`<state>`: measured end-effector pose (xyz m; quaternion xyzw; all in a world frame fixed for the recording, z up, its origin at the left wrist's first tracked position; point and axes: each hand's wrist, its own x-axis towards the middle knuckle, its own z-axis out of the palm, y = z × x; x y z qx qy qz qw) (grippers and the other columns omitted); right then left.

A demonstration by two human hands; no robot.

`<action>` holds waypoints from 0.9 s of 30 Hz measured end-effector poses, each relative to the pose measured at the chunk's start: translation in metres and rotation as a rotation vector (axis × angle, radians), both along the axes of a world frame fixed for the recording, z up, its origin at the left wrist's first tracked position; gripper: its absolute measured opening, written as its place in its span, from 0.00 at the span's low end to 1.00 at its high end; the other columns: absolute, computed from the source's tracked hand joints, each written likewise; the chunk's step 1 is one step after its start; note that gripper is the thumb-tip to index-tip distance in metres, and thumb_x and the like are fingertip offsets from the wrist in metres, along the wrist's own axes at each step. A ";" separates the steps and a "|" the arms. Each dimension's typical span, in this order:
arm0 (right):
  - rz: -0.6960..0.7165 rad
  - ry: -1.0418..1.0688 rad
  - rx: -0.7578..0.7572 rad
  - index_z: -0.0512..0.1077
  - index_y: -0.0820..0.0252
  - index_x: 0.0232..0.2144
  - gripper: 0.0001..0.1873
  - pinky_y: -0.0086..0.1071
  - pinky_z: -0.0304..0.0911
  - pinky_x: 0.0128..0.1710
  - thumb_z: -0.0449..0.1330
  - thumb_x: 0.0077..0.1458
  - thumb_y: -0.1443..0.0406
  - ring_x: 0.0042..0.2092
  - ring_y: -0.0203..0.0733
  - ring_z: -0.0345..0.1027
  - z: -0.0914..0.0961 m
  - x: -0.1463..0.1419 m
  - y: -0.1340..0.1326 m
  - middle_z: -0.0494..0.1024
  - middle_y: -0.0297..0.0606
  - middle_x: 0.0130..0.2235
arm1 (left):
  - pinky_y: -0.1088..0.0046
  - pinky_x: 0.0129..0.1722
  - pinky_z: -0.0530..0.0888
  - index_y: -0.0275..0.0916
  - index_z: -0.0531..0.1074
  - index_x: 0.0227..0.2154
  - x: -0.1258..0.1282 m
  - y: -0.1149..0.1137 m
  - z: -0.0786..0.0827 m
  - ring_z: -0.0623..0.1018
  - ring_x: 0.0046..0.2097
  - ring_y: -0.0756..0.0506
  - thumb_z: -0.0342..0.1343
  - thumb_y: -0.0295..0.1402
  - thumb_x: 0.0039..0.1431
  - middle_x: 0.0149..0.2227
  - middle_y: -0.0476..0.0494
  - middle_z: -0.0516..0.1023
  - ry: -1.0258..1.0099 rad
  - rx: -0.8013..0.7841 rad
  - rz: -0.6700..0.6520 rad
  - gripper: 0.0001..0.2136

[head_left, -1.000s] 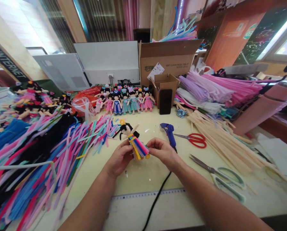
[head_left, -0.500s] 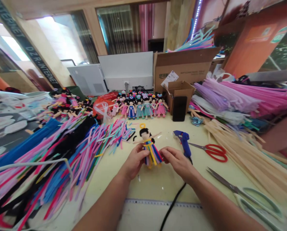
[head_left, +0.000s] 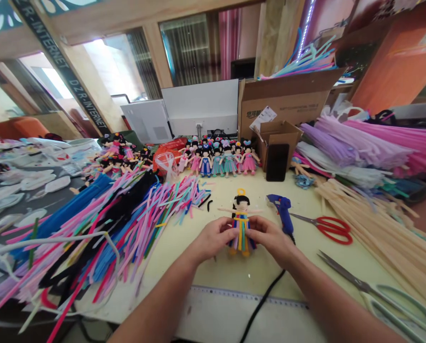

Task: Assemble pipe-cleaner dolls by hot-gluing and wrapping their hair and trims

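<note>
Between my hands a small pipe-cleaner doll (head_left: 242, 226) is held upright, facing me. It has black hair, a yellow ring above the head, outstretched arms and a skirt of striped blue, yellow, purple and red strips. My left hand (head_left: 218, 238) grips the skirt's left side, thumb in front. On the other side my right hand (head_left: 269, 236) pinches the skirt, thumb also in front; the fingers behind are partly hidden. A blue glue gun (head_left: 282, 212) lies just right of my right hand, its black cord running under my right forearm.
Red-handled scissors (head_left: 332, 229) and larger pale-green-handled scissors (head_left: 373, 288) lie on the right, beside beige pipe cleaners (head_left: 363, 219). Coloured pipe cleaners (head_left: 127, 228) cover the left. Finished dolls (head_left: 216, 159) stand at the back near a black phone (head_left: 276, 162). A ruler strip (head_left: 248, 296) crosses the front.
The doll has turned from a tilt to upright, facing me. My right hand has closed onto the skirt's right side. The camera view has shifted left.
</note>
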<state>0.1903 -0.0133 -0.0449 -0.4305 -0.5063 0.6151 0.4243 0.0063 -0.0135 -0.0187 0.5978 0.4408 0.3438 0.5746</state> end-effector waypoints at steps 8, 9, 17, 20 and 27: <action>-0.052 -0.047 -0.071 0.72 0.61 0.32 0.18 0.29 0.60 0.26 0.68 0.36 0.60 0.28 0.35 0.66 -0.002 -0.003 0.003 0.74 0.32 0.28 | 0.67 0.40 0.72 0.39 0.74 0.37 -0.103 0.005 0.034 0.77 0.37 0.43 0.53 0.39 0.51 0.35 0.46 0.79 0.617 0.247 0.423 0.13; -0.053 -0.058 -0.064 0.72 0.61 0.32 0.17 0.28 0.61 0.25 0.67 0.37 0.61 0.28 0.35 0.66 -0.002 -0.003 0.002 0.74 0.32 0.27 | 0.68 0.39 0.72 0.39 0.74 0.35 -0.113 0.005 0.036 0.77 0.36 0.43 0.53 0.40 0.51 0.33 0.47 0.79 0.685 0.256 0.482 0.13; -0.089 -0.330 0.016 0.69 0.60 0.32 0.10 0.30 0.60 0.24 0.60 0.43 0.63 0.25 0.37 0.65 -0.011 -0.003 0.004 0.72 0.31 0.25 | 0.69 0.40 0.71 0.40 0.73 0.32 -0.064 -0.034 0.039 0.77 0.38 0.44 0.48 0.39 0.55 0.35 0.45 0.80 0.722 0.365 0.328 0.11; -0.176 -0.603 0.205 0.69 0.59 0.33 0.11 0.34 0.61 0.29 0.59 0.46 0.61 0.28 0.40 0.67 -0.016 0.000 0.006 0.73 0.34 0.28 | 0.72 0.40 0.72 0.39 0.74 0.37 0.000 -0.063 0.035 0.78 0.39 0.45 0.49 0.33 0.58 0.37 0.45 0.80 0.607 0.500 -0.025 0.10; -0.316 -0.774 0.551 0.69 0.59 0.39 0.16 0.35 0.61 0.32 0.52 0.54 0.55 0.29 0.40 0.65 -0.015 0.007 0.006 0.72 0.37 0.31 | 0.67 0.39 0.73 0.32 0.61 0.54 0.117 -0.100 0.001 0.78 0.39 0.43 0.48 0.32 0.61 0.38 0.40 0.79 0.609 1.117 -0.262 0.19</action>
